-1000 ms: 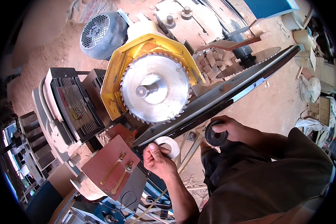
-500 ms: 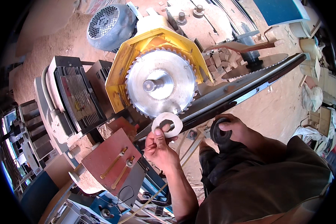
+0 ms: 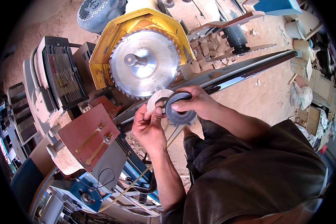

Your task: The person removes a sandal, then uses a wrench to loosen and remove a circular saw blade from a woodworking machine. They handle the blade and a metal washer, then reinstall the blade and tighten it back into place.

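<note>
My left hand [image 3: 150, 128] is closed on a flat, pale ring [image 3: 153, 100] like a large washer, thumb on its lower edge. Close beside it on the right, my right hand [image 3: 199, 102] grips a thicker dark-grey ring [image 3: 180, 119], with the thumb across its hole. The dark ring overlaps the right part of the pale one; whether they touch I cannot tell. Just above both hands stands a toothed circular saw blade [image 3: 153, 80], with a metal shaft [image 3: 133, 60] sticking out of its centre. A yellow guard [image 3: 99, 61] surrounds the blade's upper side.
A dark rail [image 3: 250, 65] runs off to the right, below a second saw blade [image 3: 246, 51]. Wood offcuts [image 3: 205, 46] lie behind it. At left are a grey motor [image 3: 97, 16], a finned black block [image 3: 63, 76] and a red-brown plate [image 3: 84, 136].
My right hand has brought the dark ring up and left, beside the pale ring. My left hand still holds the pale ring. The whole view has shifted, placing the blade higher and further left.
</note>
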Tool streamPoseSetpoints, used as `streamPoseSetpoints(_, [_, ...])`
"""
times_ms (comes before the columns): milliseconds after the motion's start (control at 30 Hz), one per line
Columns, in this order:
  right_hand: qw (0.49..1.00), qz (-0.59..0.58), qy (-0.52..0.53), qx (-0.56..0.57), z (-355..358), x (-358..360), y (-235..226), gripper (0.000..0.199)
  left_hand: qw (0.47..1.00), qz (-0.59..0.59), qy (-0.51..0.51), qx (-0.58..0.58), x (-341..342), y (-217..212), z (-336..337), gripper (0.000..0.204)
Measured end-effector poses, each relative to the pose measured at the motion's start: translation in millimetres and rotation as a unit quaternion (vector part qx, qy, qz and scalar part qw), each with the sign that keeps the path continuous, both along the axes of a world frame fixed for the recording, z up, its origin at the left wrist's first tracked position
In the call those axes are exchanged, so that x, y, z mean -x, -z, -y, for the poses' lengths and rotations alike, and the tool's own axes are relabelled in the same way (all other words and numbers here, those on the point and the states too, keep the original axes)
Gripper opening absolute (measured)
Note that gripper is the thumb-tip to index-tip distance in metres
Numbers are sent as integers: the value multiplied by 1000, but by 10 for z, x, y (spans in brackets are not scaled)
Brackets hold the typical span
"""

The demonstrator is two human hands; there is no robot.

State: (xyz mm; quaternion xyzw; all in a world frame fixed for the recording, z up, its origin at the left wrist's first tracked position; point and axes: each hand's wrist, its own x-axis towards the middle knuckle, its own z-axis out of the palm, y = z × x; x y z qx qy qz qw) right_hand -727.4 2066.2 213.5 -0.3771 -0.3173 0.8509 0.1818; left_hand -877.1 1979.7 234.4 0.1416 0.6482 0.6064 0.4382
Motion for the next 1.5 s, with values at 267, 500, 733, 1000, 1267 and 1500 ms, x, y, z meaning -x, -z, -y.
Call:
streamPoseSetpoints(267, [982,110,-102,-112,-51,-127,-80,31,998,-49,12,37,135,55,-93,26])
streamPoseSetpoints(500, [955,157,-138,-211,-145,-116,-297,32,999,-46,28,-3,62,-250,-148,37])
streamPoseSetpoints(733, [949,151,-122,-246,-165,-136,-365,34,995,-91,10,26,327,-204,45,20])
streamPoseSetpoints(1000, [928,149,-174,-293,-219,-229,-403,27,962,-203,181,35,47,-407,-85,32])
streamPoseSetpoints(1267, [998,-64,-19,-13,-126,-509,-209,39,898,-409,162,14,164,-532,138,16])
streamPoseSetpoints(1500, [936,-262,17,236,86,-429,-229,60,751,-629,168,-108,162,-406,275,28])
